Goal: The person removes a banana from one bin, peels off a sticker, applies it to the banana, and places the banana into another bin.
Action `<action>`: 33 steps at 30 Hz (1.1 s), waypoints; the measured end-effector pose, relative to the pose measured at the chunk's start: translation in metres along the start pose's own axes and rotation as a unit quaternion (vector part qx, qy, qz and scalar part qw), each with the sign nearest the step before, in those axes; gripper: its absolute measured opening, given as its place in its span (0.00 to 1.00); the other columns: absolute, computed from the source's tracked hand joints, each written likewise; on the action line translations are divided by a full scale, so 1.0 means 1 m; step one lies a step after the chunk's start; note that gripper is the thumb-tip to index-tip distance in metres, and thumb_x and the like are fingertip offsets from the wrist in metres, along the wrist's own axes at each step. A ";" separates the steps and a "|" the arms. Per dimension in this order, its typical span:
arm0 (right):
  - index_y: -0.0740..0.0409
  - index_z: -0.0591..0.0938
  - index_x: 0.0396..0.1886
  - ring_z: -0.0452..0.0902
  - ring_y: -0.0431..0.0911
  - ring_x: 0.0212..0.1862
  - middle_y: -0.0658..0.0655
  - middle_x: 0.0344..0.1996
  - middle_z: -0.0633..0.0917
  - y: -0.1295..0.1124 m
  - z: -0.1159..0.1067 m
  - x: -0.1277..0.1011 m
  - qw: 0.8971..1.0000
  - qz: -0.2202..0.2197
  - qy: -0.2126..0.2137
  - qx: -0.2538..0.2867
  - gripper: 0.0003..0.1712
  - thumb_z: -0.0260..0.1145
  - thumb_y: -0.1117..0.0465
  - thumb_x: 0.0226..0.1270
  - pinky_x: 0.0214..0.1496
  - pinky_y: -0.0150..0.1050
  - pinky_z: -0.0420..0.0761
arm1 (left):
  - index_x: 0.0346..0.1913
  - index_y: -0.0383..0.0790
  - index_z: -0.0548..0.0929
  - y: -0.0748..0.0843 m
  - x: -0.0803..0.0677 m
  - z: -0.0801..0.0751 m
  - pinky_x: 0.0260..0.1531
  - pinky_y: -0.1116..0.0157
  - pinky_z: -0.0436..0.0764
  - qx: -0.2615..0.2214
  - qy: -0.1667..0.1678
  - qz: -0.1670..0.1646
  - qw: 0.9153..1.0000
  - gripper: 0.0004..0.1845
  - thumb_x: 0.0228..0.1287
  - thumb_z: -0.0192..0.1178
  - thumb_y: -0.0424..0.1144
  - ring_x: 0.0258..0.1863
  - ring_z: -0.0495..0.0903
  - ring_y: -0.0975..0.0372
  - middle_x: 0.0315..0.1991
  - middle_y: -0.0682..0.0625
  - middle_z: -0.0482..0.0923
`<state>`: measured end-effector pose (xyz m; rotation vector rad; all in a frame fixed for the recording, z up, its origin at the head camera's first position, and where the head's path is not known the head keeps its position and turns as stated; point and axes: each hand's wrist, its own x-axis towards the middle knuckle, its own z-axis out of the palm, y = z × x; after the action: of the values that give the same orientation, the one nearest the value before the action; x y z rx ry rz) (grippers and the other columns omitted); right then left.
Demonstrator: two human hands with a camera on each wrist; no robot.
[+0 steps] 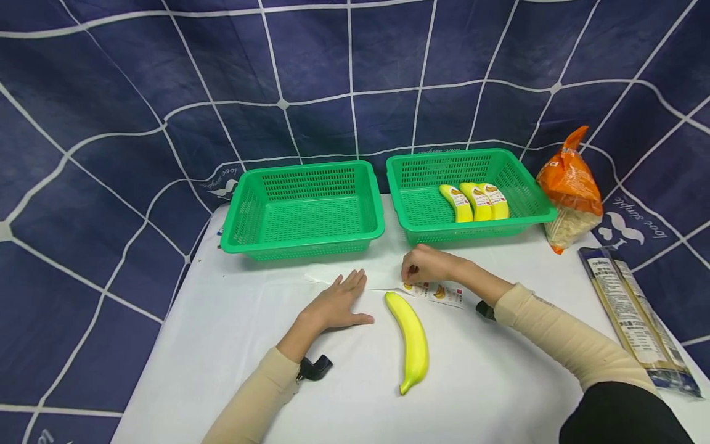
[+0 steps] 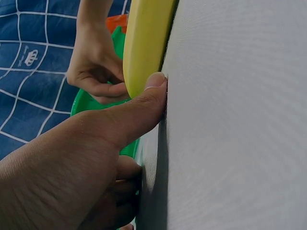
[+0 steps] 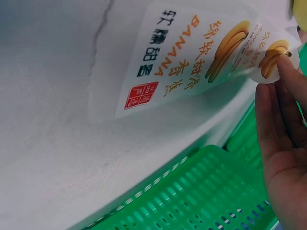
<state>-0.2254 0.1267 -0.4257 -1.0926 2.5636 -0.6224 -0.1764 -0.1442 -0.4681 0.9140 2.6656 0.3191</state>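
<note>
Left hand (image 2: 72, 177) lies flat, thumb touching the yellow banana (image 2: 146, 43)

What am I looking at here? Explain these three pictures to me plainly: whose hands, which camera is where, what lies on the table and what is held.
No machine here: a person works with two bare hands, filmed by three cameras. The wide picture comes from a camera on the head, looking down at a white-covered table. The other two come from cameras strapped to each wrist, so they look tilted and very close.

On the table lie a loose plain yellow banana, an empty green plastic mesh basket, and a second green mesh basket holding three labelled yellow bananas. At the right are an orange snack bag and a long dark packet.

The left hand rests flat, fingers spread, its thumb beside the banana. The right hand pinches the edge of a white printed banana sticker sheet lying on the table.
</note>
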 end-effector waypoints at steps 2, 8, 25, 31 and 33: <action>0.51 0.88 0.27 0.76 0.32 0.29 0.44 0.25 0.86 -0.002 -0.001 -0.002 1.000 0.002 0.003 0.005 0.03 0.76 0.63 0.54 0.34 0.27 0.80 | 0.76 0.37 0.54 0.000 0.000 0.000 0.78 0.55 0.48 0.003 0.000 -0.001 1.000 0.54 0.58 0.55 0.71 0.79 0.45 0.57 0.79 0.46 0.47; 0.53 0.88 0.28 0.76 0.32 0.26 0.46 0.26 0.86 -0.003 -0.002 -0.007 1.000 -0.003 0.010 0.017 0.02 0.75 0.64 0.55 0.31 0.27 0.80 | 0.76 0.36 0.54 0.001 -0.002 -0.001 0.78 0.56 0.48 0.001 0.003 -0.001 1.000 0.54 0.58 0.57 0.70 0.79 0.46 0.57 0.79 0.46 0.48; 0.55 0.89 0.30 0.78 0.32 0.30 0.45 0.27 0.86 -0.003 -0.004 -0.025 0.999 0.004 0.034 0.026 0.02 0.73 0.61 0.58 0.36 0.27 0.82 | 0.76 0.36 0.54 0.000 0.000 0.001 0.78 0.56 0.47 -0.001 0.006 -0.003 1.000 0.54 0.58 0.57 0.70 0.79 0.46 0.57 0.79 0.46 0.47; 0.53 0.88 0.29 0.78 0.32 0.30 0.43 0.26 0.86 -0.004 -0.007 -0.033 0.999 0.012 0.046 0.027 0.02 0.74 0.60 0.58 0.35 0.27 0.82 | 0.76 0.36 0.54 0.000 0.001 0.001 0.78 0.56 0.47 -0.002 0.006 -0.005 1.000 0.54 0.57 0.57 0.70 0.79 0.45 0.58 0.79 0.46 0.47; 0.54 0.89 0.30 0.78 0.32 0.30 0.43 0.26 0.86 -0.004 -0.008 -0.036 0.998 0.020 0.046 0.031 0.03 0.73 0.60 0.59 0.35 0.27 0.82 | 0.76 0.36 0.54 0.000 0.000 0.001 0.78 0.56 0.47 -0.004 0.006 -0.005 1.000 0.54 0.57 0.57 0.70 0.79 0.45 0.57 0.79 0.46 0.47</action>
<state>-0.2022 0.1532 -0.4138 -1.0124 2.6176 -0.7519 -0.1765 -0.1443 -0.4691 0.8989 2.6773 0.3325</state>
